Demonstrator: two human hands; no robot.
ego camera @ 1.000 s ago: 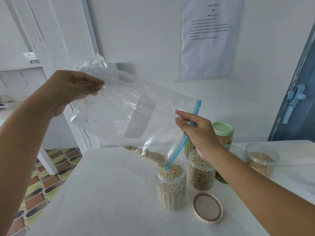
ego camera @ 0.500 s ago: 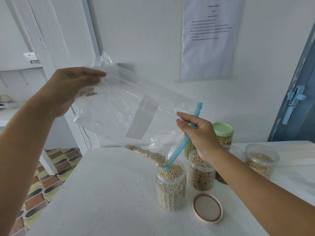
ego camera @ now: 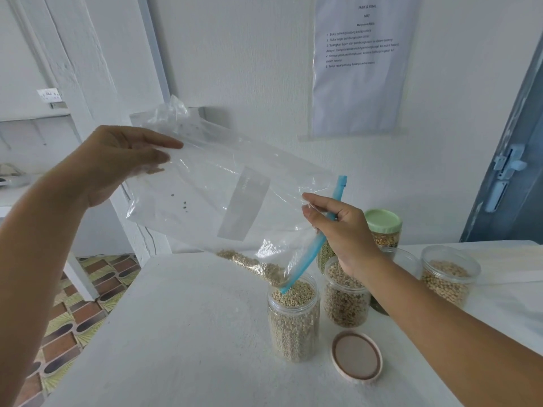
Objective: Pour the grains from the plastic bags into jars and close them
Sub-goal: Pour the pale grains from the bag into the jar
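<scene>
A clear plastic bag (ego camera: 223, 201) with a blue zip strip hangs tilted above an open jar (ego camera: 293, 324) that is nearly full of small grains. My left hand (ego camera: 117, 163) pinches the bag's raised bottom corner. My right hand (ego camera: 340, 230) grips the blue zip edge at the mouth. A small heap of grains lies in the bag's low corner, just over the jar's rim. The jar's beige lid (ego camera: 357, 356) lies flat on the table to its right.
On the white table (ego camera: 176, 333) behind the jar stand two open jars of grains (ego camera: 346, 295) (ego camera: 448, 274) and a jar with a green lid (ego camera: 383, 227). A printed sheet hangs on the wall. Patterned floor tiles show left of the table's edge.
My left hand has lowered the bag's bottom corner a little. The grains stay gathered in the bag's low corner by the jar mouth. My right hand has barely moved.
</scene>
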